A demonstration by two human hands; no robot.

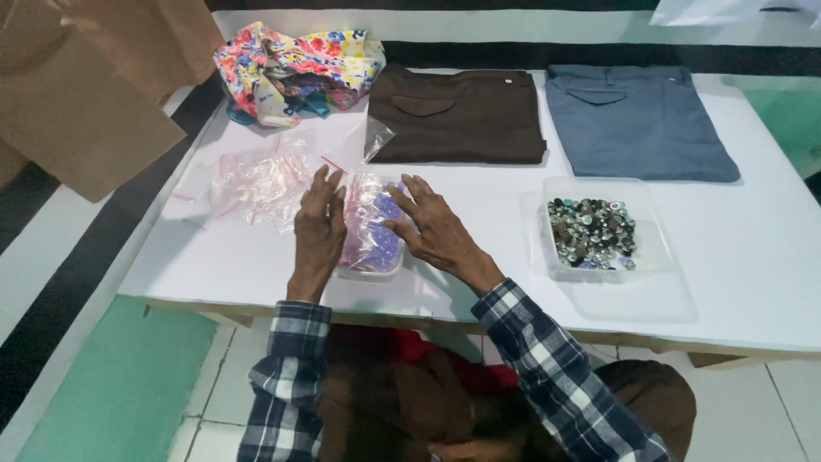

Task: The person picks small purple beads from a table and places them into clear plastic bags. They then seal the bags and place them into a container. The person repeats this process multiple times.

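Note:
My left hand (317, 231) and my right hand (434, 227) rest on either side of a small clear container (370, 229) that holds clear bags of purple and pink pieces. Both hands touch the bags with fingers spread. The container sits near the front edge of the white table (744, 282). My sleeves are blue and white plaid.
A clear tray of dark and silver buttons (593, 231) stands to the right. A pile of empty clear bags (261, 181) lies to the left. At the back lie folded brown trousers (457, 115), folded blue-grey trousers (637, 120) and a bunched floral cloth (295, 68).

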